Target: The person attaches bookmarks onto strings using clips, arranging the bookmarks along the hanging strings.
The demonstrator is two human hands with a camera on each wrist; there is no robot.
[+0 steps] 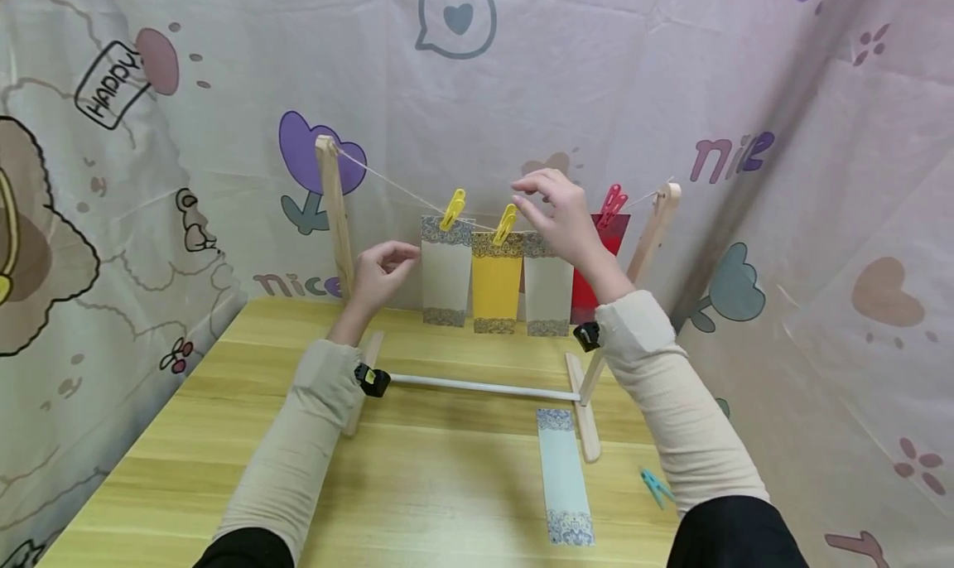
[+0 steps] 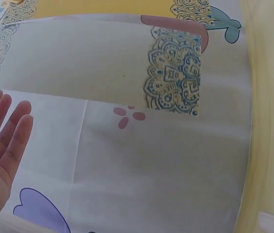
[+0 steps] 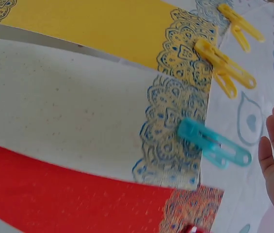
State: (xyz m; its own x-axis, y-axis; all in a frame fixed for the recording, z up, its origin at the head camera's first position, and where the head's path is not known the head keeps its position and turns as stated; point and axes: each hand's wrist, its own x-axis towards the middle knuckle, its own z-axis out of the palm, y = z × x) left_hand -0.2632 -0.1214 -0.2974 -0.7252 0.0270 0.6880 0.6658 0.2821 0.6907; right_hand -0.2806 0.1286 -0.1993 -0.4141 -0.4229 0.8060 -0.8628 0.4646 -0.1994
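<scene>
Paper cards with lacy printed borders hang from a string (image 1: 395, 185) on clothespins. A pale card (image 1: 447, 274) and a yellow card (image 1: 497, 286) each have a yellow clothespin (image 1: 453, 209). A teal clothespin (image 3: 214, 141) grips the white card (image 3: 69, 102) beside them; in the head view my right hand hides it. The red card (image 1: 613, 237) hangs at the right under red clothespins (image 1: 613, 204). My right hand (image 1: 566, 220) is raised beside the teal clothespin, holding nothing. Just left of the pale card, my left hand (image 1: 378, 276) is empty, fingers loosely extended.
Two wooden posts (image 1: 335, 220) carry the string; a white rod (image 1: 484, 386) joins them low down. On the wooden table (image 1: 417, 469) lie a light blue card (image 1: 565, 473) and a teal clothespin (image 1: 657, 487). A printed cloth (image 1: 566, 71) hangs behind.
</scene>
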